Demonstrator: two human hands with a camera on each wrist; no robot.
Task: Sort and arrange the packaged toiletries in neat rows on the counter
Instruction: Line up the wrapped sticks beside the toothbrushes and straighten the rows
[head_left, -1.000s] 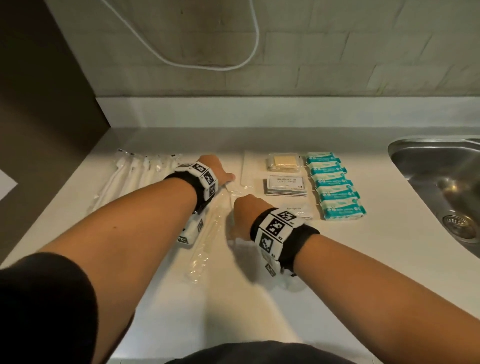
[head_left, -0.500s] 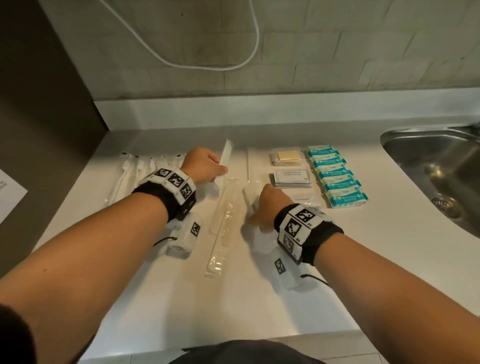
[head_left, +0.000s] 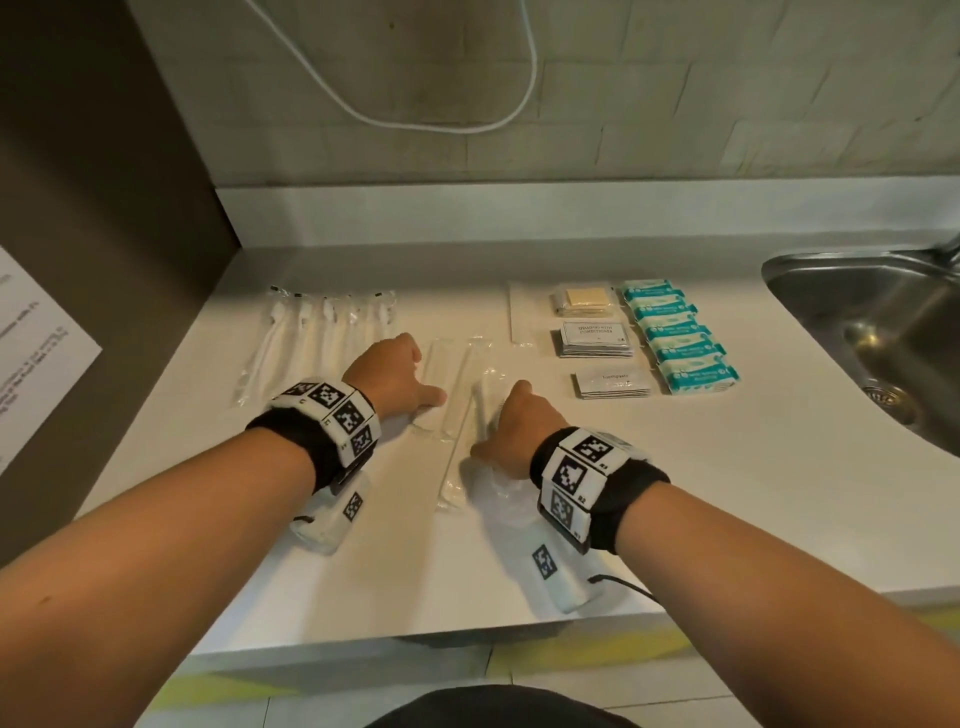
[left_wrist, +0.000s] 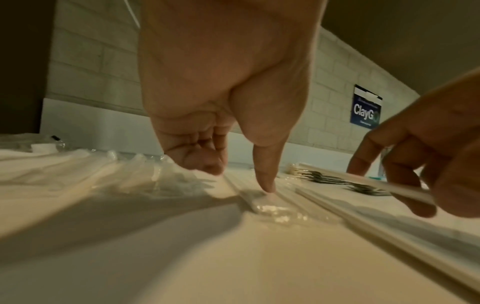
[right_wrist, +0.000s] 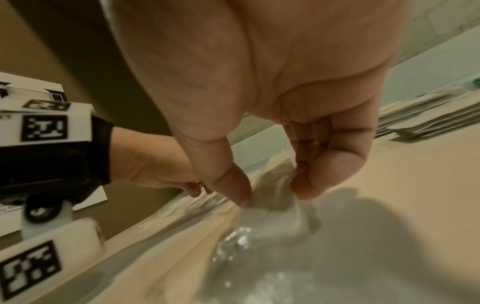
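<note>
white counter (head_left: 363, 582), left hand (head_left: 393, 375) thumb pressing one clear wrapper (head_left: 431, 384), right hand (head_left: 511, 426) grip pinching another (right_wrist: 272, 197)

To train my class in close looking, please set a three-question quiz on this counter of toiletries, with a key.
1. True or false: the teal packs lie between the shampoo sachets and the sink.
2. What does the right hand pinch?
A. a clear-wrapped stick
B. a teal pack
C. a sachet
3. Fill in: the nearest sachets to the person read ___.

Key: 1 true; 2 A; 3 Toothpaste.
</note>
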